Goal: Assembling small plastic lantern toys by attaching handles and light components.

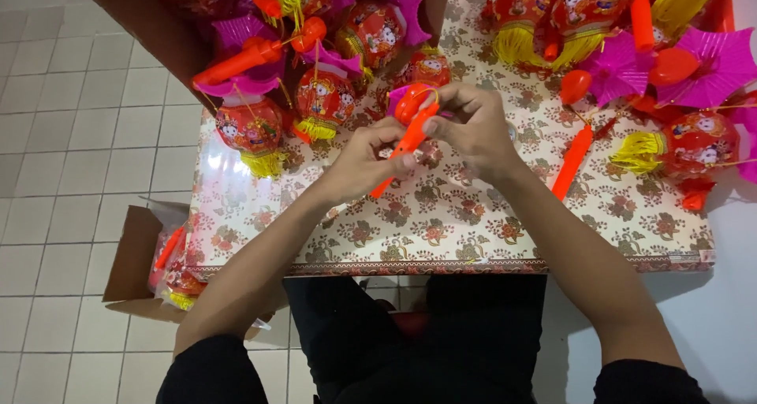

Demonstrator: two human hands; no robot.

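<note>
My left hand (361, 163) grips the shaft of an orange plastic lantern handle (412, 134) over the middle of the table. My right hand (471, 124) pinches the rounded top end of the same handle, where a thin yellow string loops. A red toy lantern with a yellow tassel (325, 103) lies just behind my hands. Both hands are close together and touch the handle.
A floral-patterned tablecloth (441, 223) covers the table. Several red lanterns, pink paper tops (619, 69) and orange handles (574, 161) are piled along the back and right. An open cardboard box (138, 258) with more parts sits on the tiled floor at left.
</note>
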